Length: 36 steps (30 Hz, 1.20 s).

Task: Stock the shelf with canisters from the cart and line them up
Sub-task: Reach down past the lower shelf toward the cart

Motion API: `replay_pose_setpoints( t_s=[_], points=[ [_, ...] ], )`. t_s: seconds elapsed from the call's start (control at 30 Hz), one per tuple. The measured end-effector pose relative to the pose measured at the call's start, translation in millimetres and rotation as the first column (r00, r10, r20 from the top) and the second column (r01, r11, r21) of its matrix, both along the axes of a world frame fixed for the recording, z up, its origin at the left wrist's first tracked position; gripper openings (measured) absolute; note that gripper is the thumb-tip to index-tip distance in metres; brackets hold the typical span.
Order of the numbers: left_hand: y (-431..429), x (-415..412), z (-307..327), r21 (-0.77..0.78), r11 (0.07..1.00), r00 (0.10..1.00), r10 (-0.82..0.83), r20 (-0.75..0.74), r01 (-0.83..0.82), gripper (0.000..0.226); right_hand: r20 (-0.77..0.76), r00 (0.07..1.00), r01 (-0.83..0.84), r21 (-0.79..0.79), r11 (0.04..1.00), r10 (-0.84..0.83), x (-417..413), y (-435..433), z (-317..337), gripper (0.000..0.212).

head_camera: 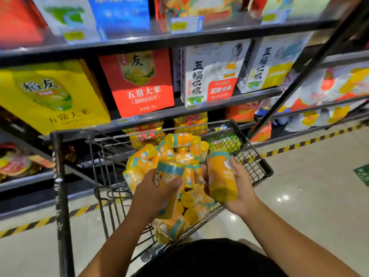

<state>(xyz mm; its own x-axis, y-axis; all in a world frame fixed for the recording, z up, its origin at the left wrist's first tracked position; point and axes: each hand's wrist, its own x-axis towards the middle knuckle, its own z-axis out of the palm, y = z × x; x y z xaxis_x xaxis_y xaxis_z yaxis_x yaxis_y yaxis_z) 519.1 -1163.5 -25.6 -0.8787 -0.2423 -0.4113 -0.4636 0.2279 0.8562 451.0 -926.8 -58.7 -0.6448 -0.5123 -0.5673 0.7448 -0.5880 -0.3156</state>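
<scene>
Forearms reach in from six o'clock: the left hand has its grip wrapped round a tilted canister; the right hand clasps a second canister upright, probably one apiece to carry shelfward. Beyond, heaped canisters fill the cart. At twelve o'clock, a red box on the shelf reads 五常大米; canister labels blur.

Two hands hold two canisters: the left canister in the left hand, the right canister in the right hand. Under and beyond the hands, one cart carries a heap of over ten more, too overlapped for an exact count.
</scene>
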Motion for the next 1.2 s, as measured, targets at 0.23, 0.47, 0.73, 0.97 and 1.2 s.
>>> replay_pose_setpoints(
  t_s=[0.23,0.47,0.73,0.97,1.2],
  points=[
    [71,-15,20,0.158,0.987,0.998,0.021,-0.062,-0.011,0.046,-0.029,1.0,0.011,0.219,0.976,-0.004,17,72,26,0.098],
    [206,-30,32,0.155,0.987,0.98,-0.016,-0.196,0.047,0.068,-0.328,0.932,0.041,0.524,0.851,0.157,41,212,75,0.078],
    [376,-40,63,0.235,0.958,0.962,-0.105,-0.253,0.167,0.029,-0.427,0.894,0.375,0.551,0.745,-0.134,58,369,105,0.065],
    [477,-74,96,0.224,0.922,0.929,-0.251,-0.274,0.315,0.063,-0.533,0.807,0.559,0.552,0.619,-0.252,41,475,136,0.063],
    [560,-155,116,0.23,0.872,0.868,-0.332,-0.37,0.432,0.054,-0.63,0.735,0.662,0.589,0.464,-0.25,-9,544,164,0.057]
  ],
)
